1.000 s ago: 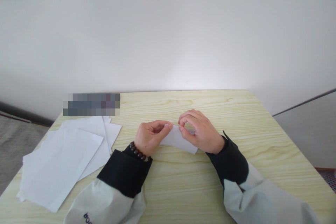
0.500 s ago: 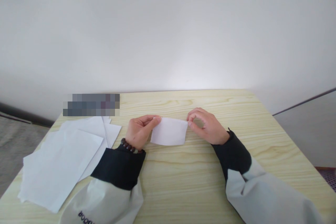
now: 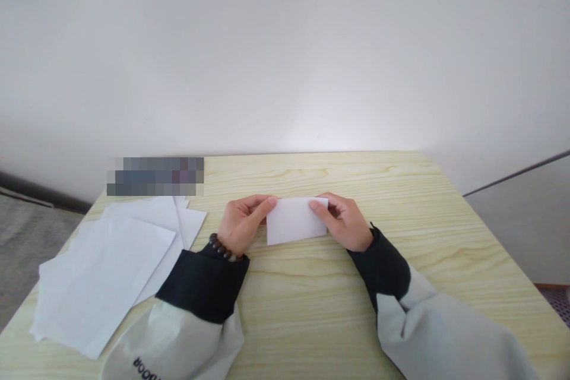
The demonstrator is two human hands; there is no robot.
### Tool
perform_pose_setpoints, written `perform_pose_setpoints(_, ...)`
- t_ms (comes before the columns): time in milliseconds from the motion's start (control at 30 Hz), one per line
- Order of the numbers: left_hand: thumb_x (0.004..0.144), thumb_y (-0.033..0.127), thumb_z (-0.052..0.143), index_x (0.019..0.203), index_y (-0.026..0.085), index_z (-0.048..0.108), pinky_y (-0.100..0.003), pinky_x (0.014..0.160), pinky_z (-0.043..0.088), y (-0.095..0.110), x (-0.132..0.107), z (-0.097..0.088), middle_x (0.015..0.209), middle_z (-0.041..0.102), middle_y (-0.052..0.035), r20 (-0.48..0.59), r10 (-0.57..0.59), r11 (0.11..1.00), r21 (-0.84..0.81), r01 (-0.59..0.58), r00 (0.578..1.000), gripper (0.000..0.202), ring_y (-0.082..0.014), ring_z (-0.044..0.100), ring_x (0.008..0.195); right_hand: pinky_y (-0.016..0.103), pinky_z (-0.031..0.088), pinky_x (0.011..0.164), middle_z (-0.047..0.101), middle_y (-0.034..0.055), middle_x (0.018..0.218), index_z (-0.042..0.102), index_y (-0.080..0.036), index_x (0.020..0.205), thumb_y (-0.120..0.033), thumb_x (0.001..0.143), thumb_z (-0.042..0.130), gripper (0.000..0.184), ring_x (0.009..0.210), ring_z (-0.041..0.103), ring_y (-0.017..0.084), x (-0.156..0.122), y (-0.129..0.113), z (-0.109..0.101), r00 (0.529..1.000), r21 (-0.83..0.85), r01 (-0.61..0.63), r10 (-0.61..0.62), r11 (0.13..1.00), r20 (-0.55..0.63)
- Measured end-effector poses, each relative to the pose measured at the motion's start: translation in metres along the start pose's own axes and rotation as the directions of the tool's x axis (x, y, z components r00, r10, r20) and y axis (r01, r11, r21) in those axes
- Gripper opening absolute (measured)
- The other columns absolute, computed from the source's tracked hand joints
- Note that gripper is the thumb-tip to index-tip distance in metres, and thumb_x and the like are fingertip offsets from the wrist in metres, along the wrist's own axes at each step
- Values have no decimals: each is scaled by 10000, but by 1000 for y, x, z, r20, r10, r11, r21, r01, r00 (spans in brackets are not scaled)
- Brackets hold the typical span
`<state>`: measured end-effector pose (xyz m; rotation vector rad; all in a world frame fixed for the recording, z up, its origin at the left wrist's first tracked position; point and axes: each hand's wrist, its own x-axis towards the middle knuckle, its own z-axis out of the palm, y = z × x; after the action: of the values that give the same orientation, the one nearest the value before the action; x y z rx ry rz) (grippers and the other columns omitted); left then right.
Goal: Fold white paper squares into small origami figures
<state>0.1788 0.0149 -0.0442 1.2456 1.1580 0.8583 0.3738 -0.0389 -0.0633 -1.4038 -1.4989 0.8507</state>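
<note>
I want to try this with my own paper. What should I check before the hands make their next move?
1. Left hand pinches the paper at its left edge: ok.
2. Right hand pinches its right edge: ok.
3. Paper's layers line up edge to edge: cannot tell.
4. Paper rests flat on the table: cannot tell; it may be lifted a little.
5. Loose sheets lie apart from the paper, off to the left: ok.

Plain room, prob. office/study: wood-grain desk (image 3: 312, 309) w/ loose white sheets (image 3: 102, 273), bare wall (image 3: 285, 41).
</note>
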Motion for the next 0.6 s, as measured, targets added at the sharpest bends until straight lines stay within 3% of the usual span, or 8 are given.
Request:
perform_pose_setpoints(167,595,450,709,710,129,686,-228,554,500,1,0,1,653,712,-39,66,11,990,141,-20,998,341,-155,630,595,211,364,500,569,6,640,616,-148,742,-352,843,522,247,567,481,103,0,-2,-2,998,10,46,-46,999,-30)
perform_pose_setpoints(300,644,409,638,735,137,696,-223,571,515,0,0,-1,691,726,-42,45,70,956,283,-80,997,293,-170,659,637,209,366,498,590,10,638,630,-146,745,-326,848,516,236,554,491,100,0,-4,-2,994,-66,99,-102,993,-43)
perform_pose_setpoints(433,670,361,588,767,143,713,-233,625,538,0,0,-5,704,732,-35,23,153,881,449,-147,988,269,-176,674,655,211,375,504,615,15,648,642,-152,749,-315,850,516,230,546,504,101,-1,-3,0,985,-161,149,-160,976,-58)
perform_pose_setpoints(600,712,371,554,796,160,721,-221,630,532,-1,0,-10,723,734,-19,79,226,798,557,-230,971,282,-164,671,644,211,372,506,622,14,639,653,-152,763,-309,858,506,235,531,504,98,-2,-4,-1,980,-205,182,-193,962,-36)
